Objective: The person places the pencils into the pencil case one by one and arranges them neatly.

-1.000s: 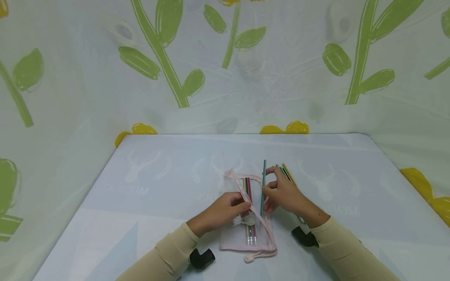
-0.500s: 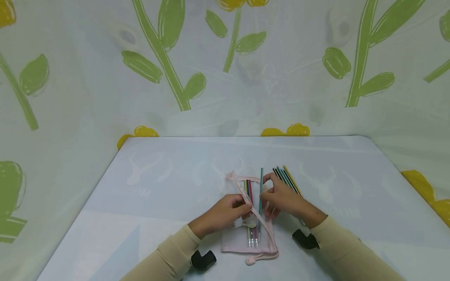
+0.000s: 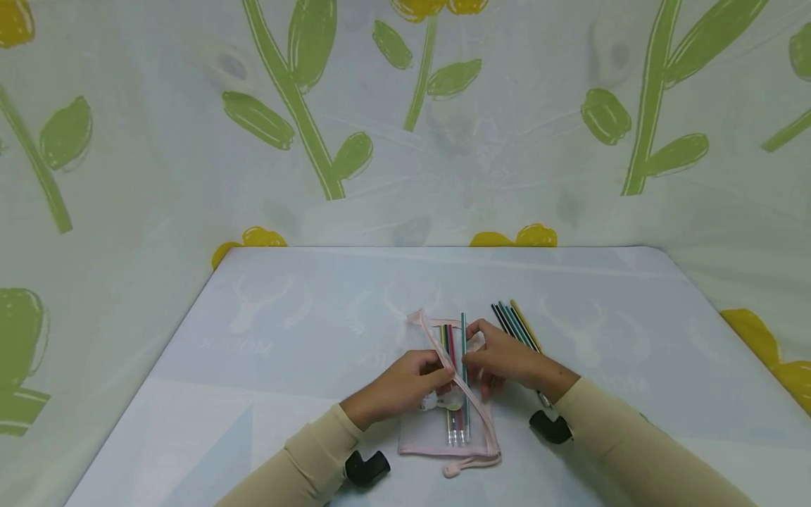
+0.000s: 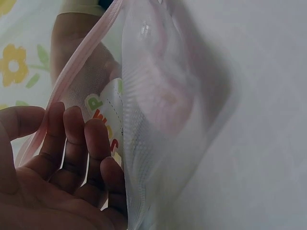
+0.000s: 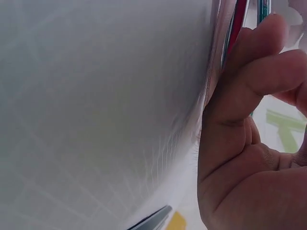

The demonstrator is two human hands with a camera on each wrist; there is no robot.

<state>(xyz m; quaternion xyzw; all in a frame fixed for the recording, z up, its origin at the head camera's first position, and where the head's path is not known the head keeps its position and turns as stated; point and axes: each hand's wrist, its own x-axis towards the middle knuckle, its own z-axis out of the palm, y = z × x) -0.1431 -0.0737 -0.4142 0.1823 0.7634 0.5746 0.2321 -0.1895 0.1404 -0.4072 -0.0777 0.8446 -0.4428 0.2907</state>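
A see-through mesh pencil case (image 3: 418, 440) with pink zip edging lies at the table's middle front, its mouth held apart. My left hand (image 3: 402, 386) pinches the pink edge between thumb and forefinger; in the left wrist view the same hand (image 4: 72, 163) has its other fingers inside the mesh, by a printed label (image 4: 104, 112). My right hand (image 3: 507, 358) holds a teal pencil (image 3: 464, 327) upright along the case, its lower part inside. Beside it, several coloured pencils (image 3: 452, 426) lie in the case. In the right wrist view, my curled fingers (image 5: 249, 81) partly hide the teal pencil (image 5: 263, 9).
Several loose pencils (image 3: 518, 324), dark, teal and yellow, lie on the white table (image 3: 304, 317) just right of the case, partly behind my right wrist. A pink zip pull strap (image 3: 465, 466) trails at the case's near corner. A leaf-patterned curtain (image 3: 469, 176) surrounds the table.
My right hand has moved left and towards me, lowering the teal pencil further into the case beside the other pencils. The left hand keeps its hold on the edge.
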